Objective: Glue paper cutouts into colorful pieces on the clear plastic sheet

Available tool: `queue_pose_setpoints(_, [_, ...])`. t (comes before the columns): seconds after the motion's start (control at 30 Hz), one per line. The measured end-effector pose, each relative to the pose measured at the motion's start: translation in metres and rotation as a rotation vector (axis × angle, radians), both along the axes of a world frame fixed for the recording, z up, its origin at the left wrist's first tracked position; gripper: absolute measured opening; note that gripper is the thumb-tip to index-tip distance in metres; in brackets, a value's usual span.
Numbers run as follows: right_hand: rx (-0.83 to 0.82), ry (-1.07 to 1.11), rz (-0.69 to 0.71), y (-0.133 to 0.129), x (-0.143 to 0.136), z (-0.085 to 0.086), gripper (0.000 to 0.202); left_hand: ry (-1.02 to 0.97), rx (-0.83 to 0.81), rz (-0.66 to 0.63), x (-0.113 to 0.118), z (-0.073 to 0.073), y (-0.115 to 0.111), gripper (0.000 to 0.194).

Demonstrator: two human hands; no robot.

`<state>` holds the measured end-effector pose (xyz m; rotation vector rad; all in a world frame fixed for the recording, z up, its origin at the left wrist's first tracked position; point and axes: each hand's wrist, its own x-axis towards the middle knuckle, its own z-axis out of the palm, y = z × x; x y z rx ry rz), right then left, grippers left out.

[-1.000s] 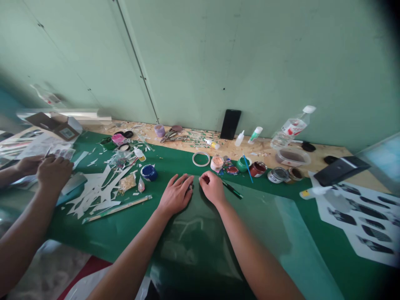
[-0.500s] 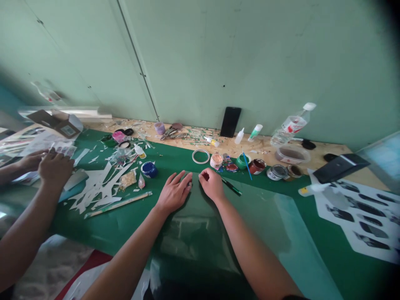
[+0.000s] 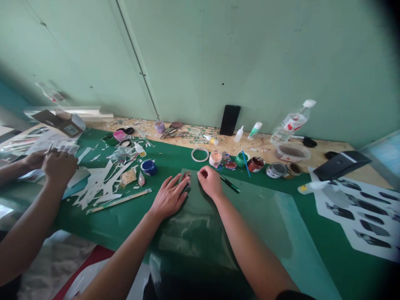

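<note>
Piece point(image 3: 188, 173), patterned, now more exposed, left hand point(image 3: 166, 198) spread wide across it — right hand point(image 3: 210, 183) curled (grip unclear)

We can read no words or numbers; the bottle label point(image 3: 293, 122) and box sticker point(image 3: 71, 130) are too small.

left fingers point(image 3: 180, 186): spread, touching small patterned piece point(image 3: 187, 174) | right fingers point(image 3: 205, 171): curled, over clear sheet point(image 3: 265, 212) | dark pen point(image 3: 230, 183): nearby
</note>
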<state>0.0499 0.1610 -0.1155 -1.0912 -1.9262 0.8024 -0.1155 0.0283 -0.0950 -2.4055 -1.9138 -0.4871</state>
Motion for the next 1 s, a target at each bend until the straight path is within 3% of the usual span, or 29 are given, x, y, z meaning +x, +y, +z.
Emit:
queue_pose_setpoints(0.4, [0.017,-0.002,0.000,0.001,0.000,-0.002,0.006,0.119,-0.034,-0.052,0.001,0.003,-0.011,0.052])
queue_pose_setpoints(0.7, [0.017,-0.013,0.007,-0.001,0.001,-0.001,0.007,0.079,-0.044,-0.065,0.001,0.001,-0.011,0.052])
queue_pose_setpoints(1.0, [0.032,-0.024,0.000,0.000,-0.001,-0.001,0.005,0.024,-0.006,0.002,-0.001,-0.003,-0.012,0.056])
